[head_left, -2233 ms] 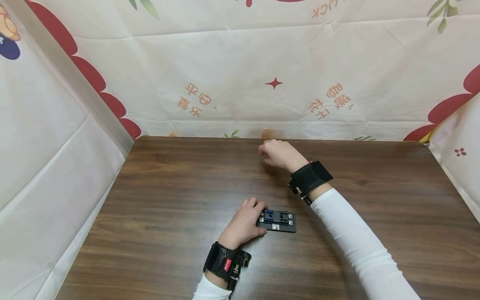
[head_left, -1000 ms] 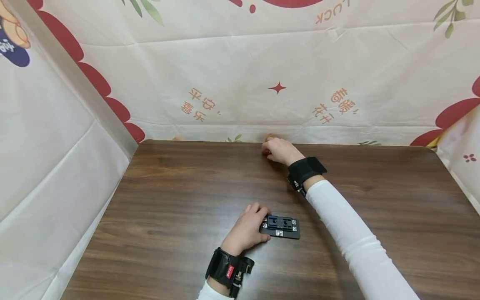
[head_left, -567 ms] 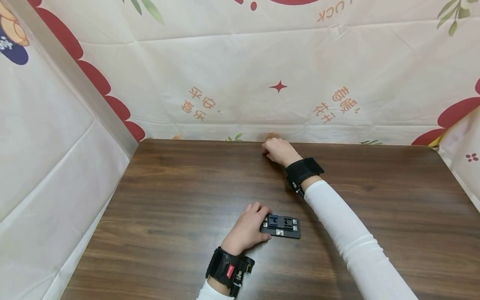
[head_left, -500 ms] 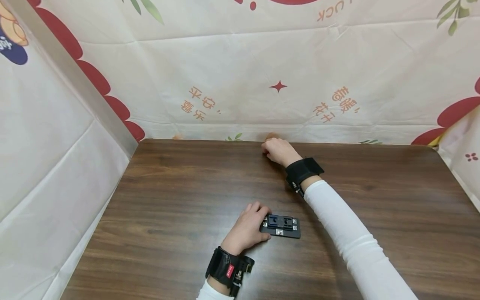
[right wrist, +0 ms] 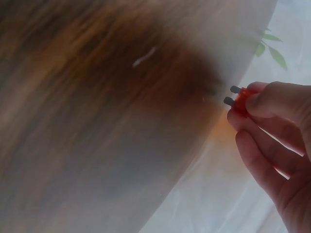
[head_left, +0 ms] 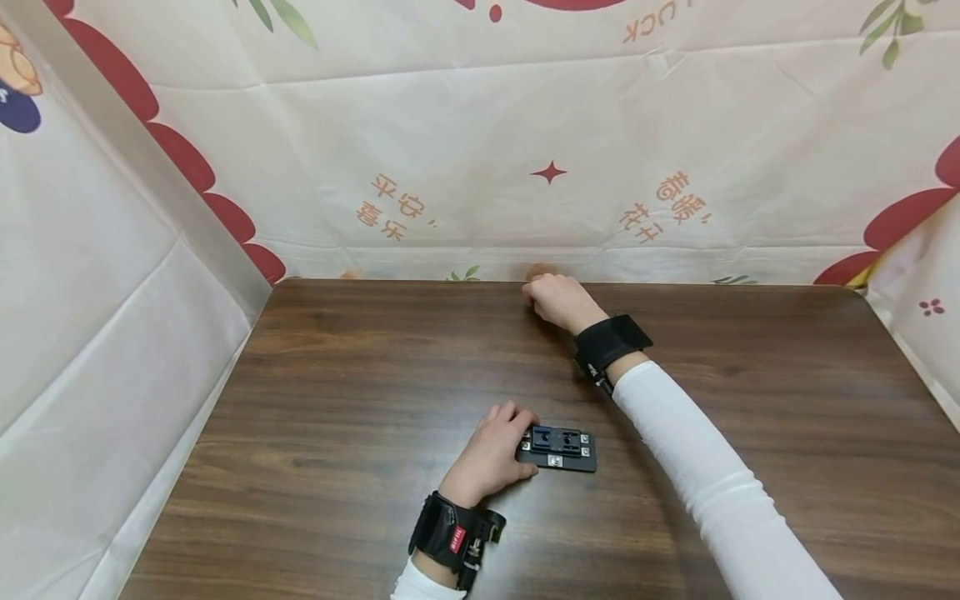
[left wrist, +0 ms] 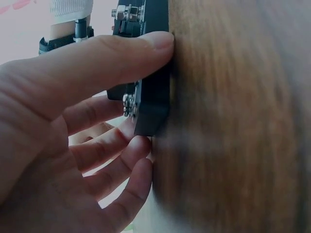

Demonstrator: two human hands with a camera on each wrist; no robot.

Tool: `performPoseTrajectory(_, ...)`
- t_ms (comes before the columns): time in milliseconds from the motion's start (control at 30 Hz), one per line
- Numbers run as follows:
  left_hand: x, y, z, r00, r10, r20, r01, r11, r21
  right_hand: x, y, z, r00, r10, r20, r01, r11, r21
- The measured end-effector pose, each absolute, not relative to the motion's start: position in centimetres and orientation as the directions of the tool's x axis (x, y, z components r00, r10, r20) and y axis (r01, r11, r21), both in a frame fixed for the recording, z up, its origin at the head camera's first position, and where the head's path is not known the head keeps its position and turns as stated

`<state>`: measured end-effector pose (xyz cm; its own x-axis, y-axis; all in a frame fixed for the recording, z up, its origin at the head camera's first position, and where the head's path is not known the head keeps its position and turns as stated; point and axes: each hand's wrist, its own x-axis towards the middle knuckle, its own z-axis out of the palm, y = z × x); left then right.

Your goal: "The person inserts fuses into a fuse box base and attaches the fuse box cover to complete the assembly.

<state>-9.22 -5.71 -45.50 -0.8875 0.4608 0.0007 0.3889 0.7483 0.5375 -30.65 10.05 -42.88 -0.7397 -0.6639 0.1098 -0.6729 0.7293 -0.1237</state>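
Observation:
A black rectangular block with metal screw terminals point(head_left: 572, 460) lies on the table. My left hand point(head_left: 491, 454) grips its left end, thumb on the near side and fingers at the far side. In the left wrist view, the thumb of my left hand point(left wrist: 92, 97) presses the side of the black block point(left wrist: 154, 104). My right hand point(head_left: 561, 302) is at the table's back edge. In the right wrist view, my right hand point(right wrist: 277, 126) pinches a small red piece with two dark prongs point(right wrist: 240, 103) between thumb and fingers. The prongs point away from the hand, touching nothing.
The brown wooden table point(head_left: 337, 417) ends at a white printed cloth point(head_left: 465, 150) hanging behind it. Another cloth point(head_left: 97, 275) hangs along the left side. Black straps with small devices circle both wrists.
Since the earliest frame, my right hand has moved slightly toward the table's back edge. My left hand stays on the black block. The head view has shifted a little.

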Motion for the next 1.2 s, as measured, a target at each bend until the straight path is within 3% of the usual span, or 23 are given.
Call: performPoseTrajectory(1200,-9.3,-5.6,-45.7,-0.893,0.449,-0.009,0.377,0.759,0.53,-25.0,11.2,-40.1,-0.672,-0.715,0.192,-0.734,0.677,-0.045)
